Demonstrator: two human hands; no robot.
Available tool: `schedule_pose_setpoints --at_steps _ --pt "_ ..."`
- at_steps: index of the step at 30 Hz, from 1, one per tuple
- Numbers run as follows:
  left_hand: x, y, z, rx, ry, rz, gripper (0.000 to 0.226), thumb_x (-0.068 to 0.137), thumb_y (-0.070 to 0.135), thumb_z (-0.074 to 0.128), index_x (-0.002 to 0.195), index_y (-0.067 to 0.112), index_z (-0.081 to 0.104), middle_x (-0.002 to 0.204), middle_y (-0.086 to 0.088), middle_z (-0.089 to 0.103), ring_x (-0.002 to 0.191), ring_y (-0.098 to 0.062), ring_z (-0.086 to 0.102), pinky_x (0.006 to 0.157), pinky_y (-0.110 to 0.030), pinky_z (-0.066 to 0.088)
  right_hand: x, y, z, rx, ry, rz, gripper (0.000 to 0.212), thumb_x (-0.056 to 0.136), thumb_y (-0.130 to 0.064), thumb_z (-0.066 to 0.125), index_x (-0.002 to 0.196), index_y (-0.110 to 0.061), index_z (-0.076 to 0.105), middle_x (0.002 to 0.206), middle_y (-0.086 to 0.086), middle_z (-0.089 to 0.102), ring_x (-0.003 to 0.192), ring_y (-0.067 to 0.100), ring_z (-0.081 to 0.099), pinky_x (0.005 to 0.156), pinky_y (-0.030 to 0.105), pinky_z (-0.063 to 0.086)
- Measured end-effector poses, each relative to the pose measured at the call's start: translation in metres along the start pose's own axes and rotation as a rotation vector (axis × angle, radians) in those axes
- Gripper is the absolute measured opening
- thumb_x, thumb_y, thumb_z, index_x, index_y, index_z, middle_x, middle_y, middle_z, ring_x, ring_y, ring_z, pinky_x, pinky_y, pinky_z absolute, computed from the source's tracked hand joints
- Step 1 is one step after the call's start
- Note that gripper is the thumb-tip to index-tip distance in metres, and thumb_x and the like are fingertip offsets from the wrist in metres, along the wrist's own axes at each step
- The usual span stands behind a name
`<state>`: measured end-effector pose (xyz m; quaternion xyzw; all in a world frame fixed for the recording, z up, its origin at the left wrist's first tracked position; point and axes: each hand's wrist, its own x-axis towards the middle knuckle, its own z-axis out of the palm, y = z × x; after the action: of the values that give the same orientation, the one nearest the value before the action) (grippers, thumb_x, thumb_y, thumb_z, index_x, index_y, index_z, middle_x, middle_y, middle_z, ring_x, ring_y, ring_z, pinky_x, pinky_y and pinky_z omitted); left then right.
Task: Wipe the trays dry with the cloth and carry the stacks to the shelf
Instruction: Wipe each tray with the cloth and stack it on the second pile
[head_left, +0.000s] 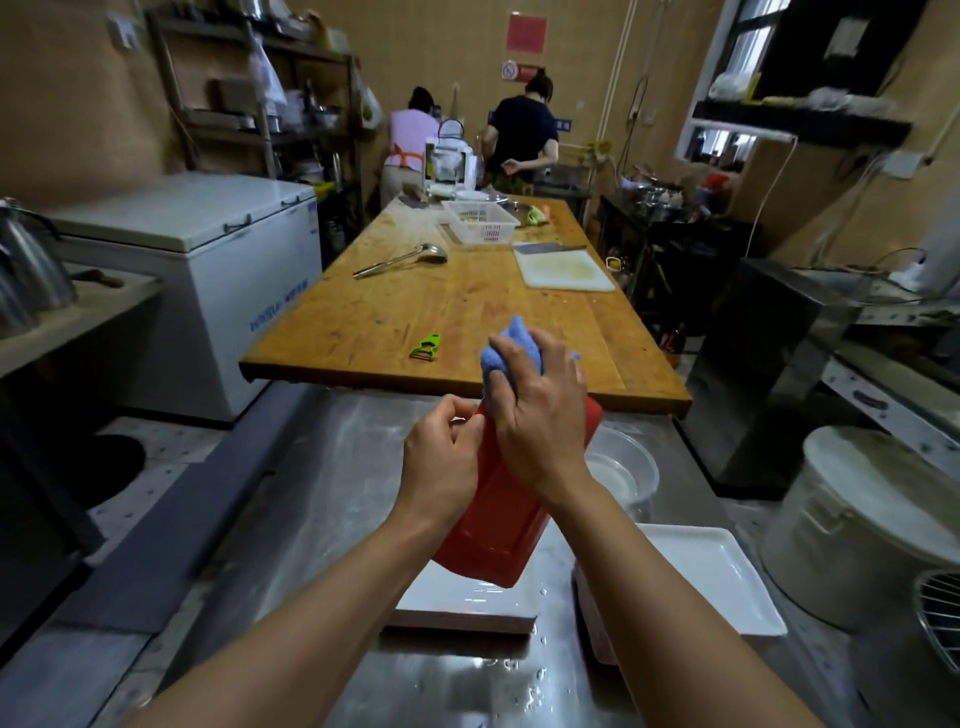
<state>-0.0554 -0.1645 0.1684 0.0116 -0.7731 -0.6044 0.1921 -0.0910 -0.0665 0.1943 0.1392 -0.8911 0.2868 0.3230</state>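
Observation:
A red tray is held tilted in the air above the steel counter. My left hand grips its upper left edge. My right hand holds a bunched blue cloth against the tray's top end, and the hand covers part of the tray. Under the red tray a white tray lies on a board. Another white tray sits to the right on the wet counter.
A long wooden table stretches ahead with a green peeler, a ladle, a white basket and a cutting board. A clear bowl stands right of the tray, a white bucket farther right. A chest freezer stands left. Two people work at the far end.

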Motion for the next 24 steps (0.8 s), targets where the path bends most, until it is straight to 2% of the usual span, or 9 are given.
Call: schedule_pose_setpoints --at_steps 2,5,11,13,14,16,18,21,24 --pt "0.0 0.003 -0.002 -0.016 0.018 -0.019 0.015 0.091 0.014 0.055 0.077 0.019 0.06 0.061 0.008 0.062 0.051 0.006 0.053 0.052 -0.015 0.041 0.0 0.003 -0.002 0.015 -0.011 -0.051 0.048 0.09 -0.04 0.032 0.123 -0.019 0.06 0.124 0.01 0.053 0.108 0.029 0.051 0.092 0.039 0.035" --pt "-0.002 0.004 -0.005 -0.095 0.01 -0.078 0.016 0.091 0.012 0.056 0.077 0.016 0.061 0.058 0.008 0.062 0.051 0.001 0.054 0.055 -0.021 0.044 -0.003 0.01 -0.004 0.014 0.013 -0.074 0.049 0.092 -0.04 0.031 0.129 -0.02 0.056 0.124 0.009 0.055 0.105 0.029 0.052 0.089 0.041 0.04" --pt "-0.006 0.006 -0.006 -0.271 0.045 -0.191 0.019 0.093 0.008 0.053 0.076 0.013 0.059 0.064 -0.006 0.06 0.061 -0.019 0.052 0.061 -0.032 0.043 -0.008 0.032 -0.008 0.039 -0.002 0.045 0.055 0.092 -0.042 0.022 0.135 -0.021 0.049 0.129 0.005 0.054 0.114 0.024 0.049 0.097 0.037 0.035" --pt "-0.005 0.009 -0.008 -0.322 0.05 -0.215 0.019 0.094 0.008 0.052 0.077 0.013 0.06 0.059 -0.001 0.062 0.058 -0.017 0.054 0.06 -0.031 0.046 -0.009 0.044 -0.01 0.134 0.001 0.107 0.047 0.096 -0.033 0.028 0.135 -0.016 0.05 0.128 0.008 0.053 0.118 0.024 0.046 0.101 0.026 0.03" --pt "-0.005 0.01 -0.009 -0.349 0.046 -0.226 0.019 0.094 0.007 0.051 0.078 0.013 0.06 0.059 0.001 0.063 0.057 -0.016 0.056 0.06 -0.031 0.048 -0.009 0.048 -0.011 0.197 -0.001 0.146 0.042 0.099 -0.027 0.03 0.135 -0.014 0.049 0.129 0.01 0.051 0.121 0.022 0.044 0.1 0.016 0.027" --pt "-0.004 0.013 -0.007 -0.399 0.044 -0.256 0.019 0.094 0.008 0.051 0.079 0.013 0.061 0.064 -0.002 0.065 0.059 -0.016 0.059 0.064 -0.034 0.051 -0.007 0.051 -0.013 0.29 -0.018 0.225 0.038 0.102 -0.019 0.032 0.137 -0.012 0.046 0.134 0.013 0.046 0.124 0.015 0.04 0.092 -0.005 0.019" --pt "-0.003 0.014 -0.005 -0.458 0.061 -0.298 0.019 0.095 0.007 0.05 0.079 0.013 0.061 0.069 -0.007 0.064 0.06 -0.018 0.059 0.066 -0.035 0.052 -0.003 0.049 -0.012 0.343 -0.02 0.28 0.04 0.102 -0.019 0.033 0.14 -0.014 0.043 0.139 0.014 0.039 0.119 0.007 0.037 0.082 -0.013 0.014" --pt "0.004 0.015 0.0 -0.559 0.094 -0.344 0.015 0.094 0.006 0.05 0.083 0.01 0.059 0.075 -0.012 0.06 0.064 -0.021 0.057 0.07 -0.037 0.05 -0.003 0.043 -0.01 0.356 -0.035 0.304 0.045 0.102 -0.024 0.033 0.147 -0.024 0.029 0.132 0.004 0.035 0.104 0.0 0.033 0.075 -0.01 0.021" --pt "0.014 0.018 0.003 -0.617 0.17 -0.365 0.016 0.093 0.007 0.052 0.079 0.012 0.057 0.072 -0.009 0.058 0.063 -0.018 0.055 0.069 -0.035 0.049 -0.02 0.038 -0.006 0.318 -0.082 0.294 0.053 0.101 -0.026 0.033 0.148 -0.035 0.01 0.114 -0.001 0.034 0.091 0.008 0.042 0.075 0.013 0.031"
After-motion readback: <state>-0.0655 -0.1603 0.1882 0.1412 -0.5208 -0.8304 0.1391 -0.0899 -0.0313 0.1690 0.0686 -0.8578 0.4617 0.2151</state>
